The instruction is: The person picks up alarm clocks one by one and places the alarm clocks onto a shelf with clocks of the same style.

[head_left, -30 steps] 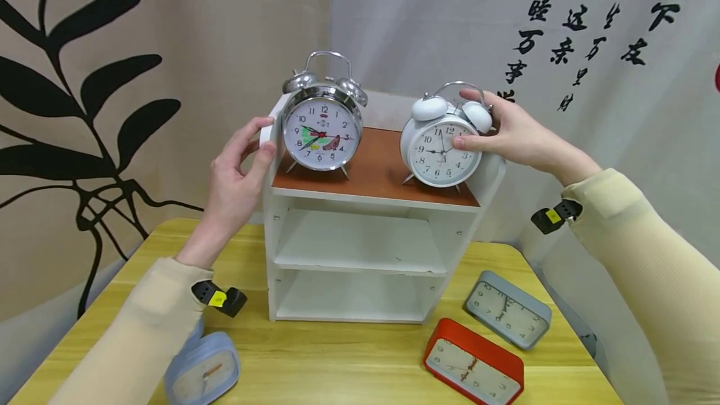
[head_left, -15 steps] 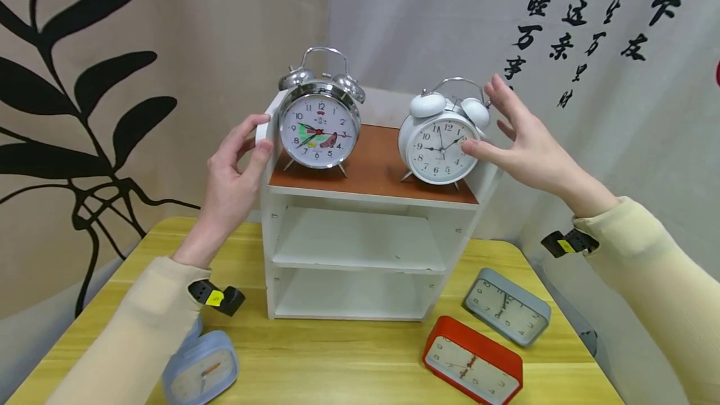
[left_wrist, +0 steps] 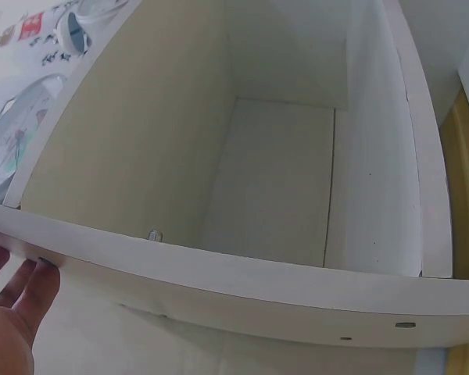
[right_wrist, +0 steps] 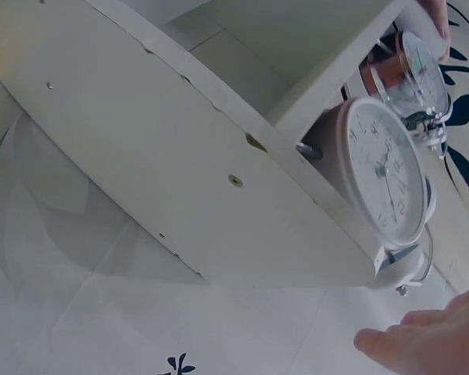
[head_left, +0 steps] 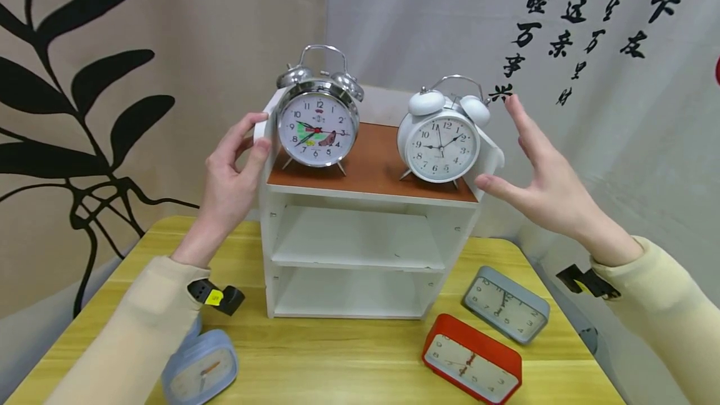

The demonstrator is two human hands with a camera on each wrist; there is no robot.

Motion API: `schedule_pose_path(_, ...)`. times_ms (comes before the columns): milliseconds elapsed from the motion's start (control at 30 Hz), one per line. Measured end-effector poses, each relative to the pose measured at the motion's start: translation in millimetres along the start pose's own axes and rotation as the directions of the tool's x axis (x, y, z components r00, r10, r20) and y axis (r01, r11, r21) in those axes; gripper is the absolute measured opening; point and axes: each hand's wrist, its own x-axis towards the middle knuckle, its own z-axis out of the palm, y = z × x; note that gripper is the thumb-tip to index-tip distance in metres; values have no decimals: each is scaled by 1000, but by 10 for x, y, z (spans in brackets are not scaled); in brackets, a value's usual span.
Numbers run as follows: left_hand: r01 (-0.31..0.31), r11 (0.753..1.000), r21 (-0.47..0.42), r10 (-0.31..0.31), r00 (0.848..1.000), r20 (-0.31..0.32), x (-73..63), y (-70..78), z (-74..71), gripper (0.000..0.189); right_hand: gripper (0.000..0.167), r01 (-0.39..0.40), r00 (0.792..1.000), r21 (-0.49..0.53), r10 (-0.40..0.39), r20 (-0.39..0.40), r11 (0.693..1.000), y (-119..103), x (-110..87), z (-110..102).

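Right hand is off the white twin-bell clock; a second ago thumb and fingers were on it, now it's out to the right, fingers straight and thumb spread wide, holding nothing. Clock stands unaided, so probably released and placed for good. It's right of centre in the frame, on the right end of the brown top board of the white shelf unit. Face points out toward the viewer, turned a bit to frame right, since a strip of its left side shows; long axis, feet to handle, is near upright, top leaning slightly to the upper right. Silver twin-bell clock stands apart from it on the board's left end, also face out. Left hand, left of centre, fingers loosely bent, tips resting against the outer face of the left side panel, no pinch visible. Further out on the wooden counter: red clock lower right, long axis upper left to lower right, grey clock just above it, blue clock lower left, partly behind the sleeve. Printed cloth backdrop behind.
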Motion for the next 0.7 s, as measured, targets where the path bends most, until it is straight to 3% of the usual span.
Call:
schedule_pose_path(233,-14,1000,9,14,1000,-6,1,-9,1,41,114,31,999,-66,-32,-12,997,22,-238,56)
schedule_pose_path(533,-33,999,-3,33,999,-11,1,-14,0,41,122,165,986,-96,-167,-12,982,119,-583,179)
schedule_pose_path(700,-30,1000,-6,30,999,-13,2,-17,4,41,122,198,979,-131,-202,-12,971,184,-744,253)
